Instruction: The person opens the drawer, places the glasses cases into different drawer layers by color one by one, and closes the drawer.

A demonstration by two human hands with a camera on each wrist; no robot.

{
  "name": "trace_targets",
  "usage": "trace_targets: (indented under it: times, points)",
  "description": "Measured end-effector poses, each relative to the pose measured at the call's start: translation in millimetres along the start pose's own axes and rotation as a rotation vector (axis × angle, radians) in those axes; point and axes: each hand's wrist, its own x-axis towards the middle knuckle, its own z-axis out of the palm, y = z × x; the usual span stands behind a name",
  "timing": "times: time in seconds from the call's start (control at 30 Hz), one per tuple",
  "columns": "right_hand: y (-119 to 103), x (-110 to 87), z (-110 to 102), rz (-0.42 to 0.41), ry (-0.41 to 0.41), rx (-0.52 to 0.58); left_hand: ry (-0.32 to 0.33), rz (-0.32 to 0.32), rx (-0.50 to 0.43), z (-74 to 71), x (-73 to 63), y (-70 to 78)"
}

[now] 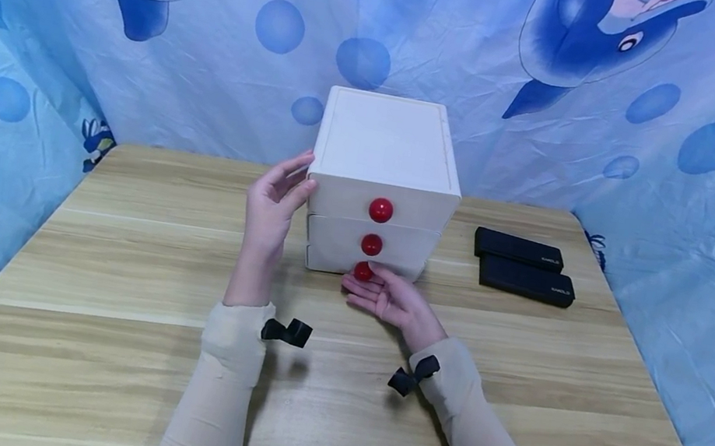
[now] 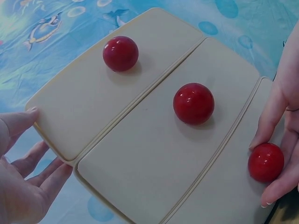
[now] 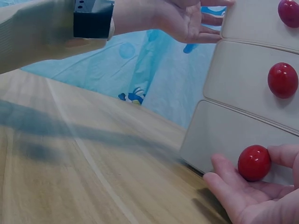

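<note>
right hand [image 1: 393, 300] pinches the bottom red knob [image 1: 362, 271] of the white drawer unit [image 1: 388, 141] on the table [image 1: 92, 368], but if the left hand [image 1: 275, 193], fingers spread at the unit's top left edge, braces too lightly, a tug might drag everything tbh

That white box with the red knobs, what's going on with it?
Someone has both hands on the white box, a stack of three drawers on a wooden table. The left hand touches its upper left side, perhaps to steady it, while the right hand holds the bottom red knob between thumb and fingers. All three drawers look closed. Two black cases lie off to the right.
</note>
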Motion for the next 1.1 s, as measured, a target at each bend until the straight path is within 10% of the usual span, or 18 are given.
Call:
trace_targets:
  times: [1.1]
  points:
    - [24.5, -33.4, 2.1, -0.010, 0.099, -0.063, -0.062, -0.010, -0.003, -5.9, 1.7, 3.4]
